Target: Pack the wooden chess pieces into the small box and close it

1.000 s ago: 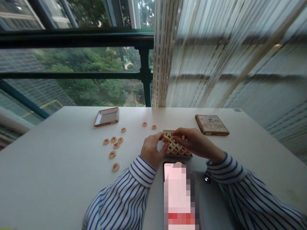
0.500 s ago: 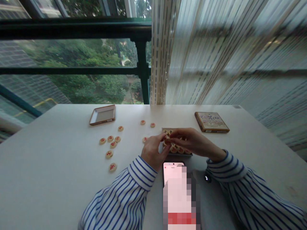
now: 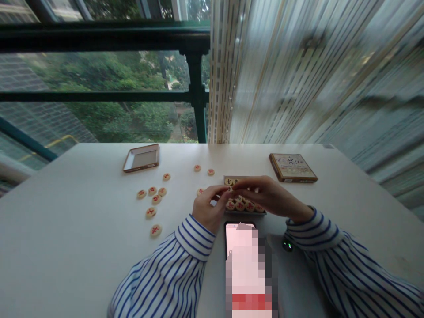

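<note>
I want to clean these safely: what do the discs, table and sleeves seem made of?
Discs: perhaps wood or plastic, pale and smooth-looking. Table: perhaps laminate, given its smooth, satiny white top. Sleeves: matte cloth, likely cotton, from soft creases.

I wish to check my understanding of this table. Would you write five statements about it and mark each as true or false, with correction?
1. The left hand and right hand are both at the box. True.
2. The phone lies beyond the box. False: the phone lies on its near side.
3. The loose pieces show red marks. True.
4. The tray lies right of the box. False: the tray lies to its left.
5. Both sleeves have stripes. True.
</note>
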A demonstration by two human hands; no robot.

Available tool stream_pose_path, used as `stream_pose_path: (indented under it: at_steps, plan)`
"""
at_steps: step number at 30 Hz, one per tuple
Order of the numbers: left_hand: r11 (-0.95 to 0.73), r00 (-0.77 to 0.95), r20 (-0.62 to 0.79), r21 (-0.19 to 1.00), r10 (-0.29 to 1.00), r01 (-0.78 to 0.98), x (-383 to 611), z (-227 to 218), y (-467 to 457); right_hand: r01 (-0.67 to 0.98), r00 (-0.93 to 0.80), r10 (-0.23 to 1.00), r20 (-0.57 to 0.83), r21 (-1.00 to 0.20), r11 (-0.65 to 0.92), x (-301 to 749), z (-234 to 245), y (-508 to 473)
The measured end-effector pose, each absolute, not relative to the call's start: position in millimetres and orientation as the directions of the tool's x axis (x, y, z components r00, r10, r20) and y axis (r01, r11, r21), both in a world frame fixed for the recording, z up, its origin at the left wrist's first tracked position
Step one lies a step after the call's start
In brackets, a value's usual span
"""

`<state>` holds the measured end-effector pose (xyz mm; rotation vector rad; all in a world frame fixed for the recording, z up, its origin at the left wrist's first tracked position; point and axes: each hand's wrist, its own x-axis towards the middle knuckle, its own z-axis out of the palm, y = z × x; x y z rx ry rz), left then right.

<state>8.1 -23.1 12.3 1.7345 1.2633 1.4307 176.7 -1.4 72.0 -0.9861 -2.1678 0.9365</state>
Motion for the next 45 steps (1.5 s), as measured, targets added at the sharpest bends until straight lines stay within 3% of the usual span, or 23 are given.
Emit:
stream_pose_path:
  at_steps: [5, 14, 25, 39, 45]
  plan:
    - [-0.196, -0.033, 0.196, 0.981, 0.980, 0.014, 10, 14, -21, 0.375, -0.567, 0.792, 0.226, -0.785, 0.492, 175, 72, -4]
    - [-0.043, -0.050, 0.033, 0.976, 0.998, -0.214, 11, 23, -21, 0.430, -0.548, 0.795, 0.260, -0.727, 0.535, 175, 73, -3]
    - [0.024, 0.019, -0.020, 0.966, 1.000, -0.258, 8, 18, -19, 0.384, -0.561, 0.782, 0.271, -0.752, 0.536, 175, 71, -3]
    - [0.106, 0.067, -0.087, 0.915, 0.994, -0.389, 6, 14, -18, 0.523, -0.629, 0.665, 0.403, -0.415, 0.745, 172, 70, -6]
    - [0.104, 0.056, -0.089, 0.914, 0.994, -0.391, 7, 14, -17, 0.535, -0.620, 0.670, 0.408, -0.405, 0.742, 171, 71, -7]
